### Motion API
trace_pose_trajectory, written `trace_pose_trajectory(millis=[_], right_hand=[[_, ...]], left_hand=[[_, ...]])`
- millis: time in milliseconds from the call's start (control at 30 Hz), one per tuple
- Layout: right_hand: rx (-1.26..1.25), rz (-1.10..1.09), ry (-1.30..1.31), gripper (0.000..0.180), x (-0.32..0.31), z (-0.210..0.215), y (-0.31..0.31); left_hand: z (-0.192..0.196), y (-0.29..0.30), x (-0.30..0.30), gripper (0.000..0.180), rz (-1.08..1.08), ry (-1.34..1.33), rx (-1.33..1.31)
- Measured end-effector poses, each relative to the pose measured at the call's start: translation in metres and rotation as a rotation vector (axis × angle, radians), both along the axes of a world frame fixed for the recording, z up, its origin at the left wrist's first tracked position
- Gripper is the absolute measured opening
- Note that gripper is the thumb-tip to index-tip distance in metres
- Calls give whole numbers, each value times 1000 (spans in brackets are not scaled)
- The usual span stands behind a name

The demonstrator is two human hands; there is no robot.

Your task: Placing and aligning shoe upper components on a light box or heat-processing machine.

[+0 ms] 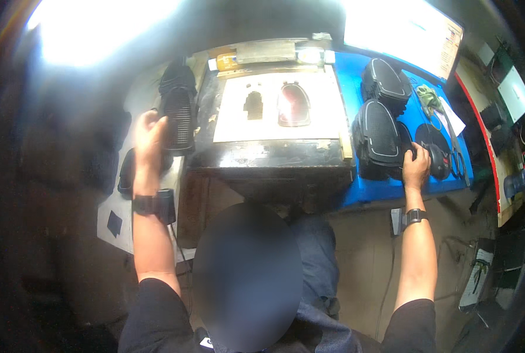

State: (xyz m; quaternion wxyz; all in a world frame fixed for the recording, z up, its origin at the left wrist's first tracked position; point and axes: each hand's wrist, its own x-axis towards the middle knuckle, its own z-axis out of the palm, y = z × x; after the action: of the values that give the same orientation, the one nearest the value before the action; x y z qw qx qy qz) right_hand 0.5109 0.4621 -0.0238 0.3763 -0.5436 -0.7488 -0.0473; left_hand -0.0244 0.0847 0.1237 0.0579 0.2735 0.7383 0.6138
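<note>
1. Head view, on my left: the person's left hand (149,136) is bent beside a stack of black ribbed pads (179,120); its fingers are curled, but I can't tell whether they pinch anything.
2. Across on the blue surface (348,76), the right hand (416,166) has bent fingers at a dark pad (402,143) just beside the nearer black pad stack (380,132); whether they grip it I can't tell.
3. Between the hands, a white board (233,130) carries a reddish, round-topped plate (294,106).
</note>
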Motion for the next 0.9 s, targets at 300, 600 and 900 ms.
trace_pose_trajectory(millis=[300,600,900], right_hand=[[-34,20,-59,34,14,-12,13],[-49,10,-42,31,19,-15,14],[-37,34,-39,30,16,-15,12]], left_hand=[[20,-82,-75,44,50,2,103],[4,-49,-130,48,226,291,-289],[-32,-43,-131,93,181,203,-514]])
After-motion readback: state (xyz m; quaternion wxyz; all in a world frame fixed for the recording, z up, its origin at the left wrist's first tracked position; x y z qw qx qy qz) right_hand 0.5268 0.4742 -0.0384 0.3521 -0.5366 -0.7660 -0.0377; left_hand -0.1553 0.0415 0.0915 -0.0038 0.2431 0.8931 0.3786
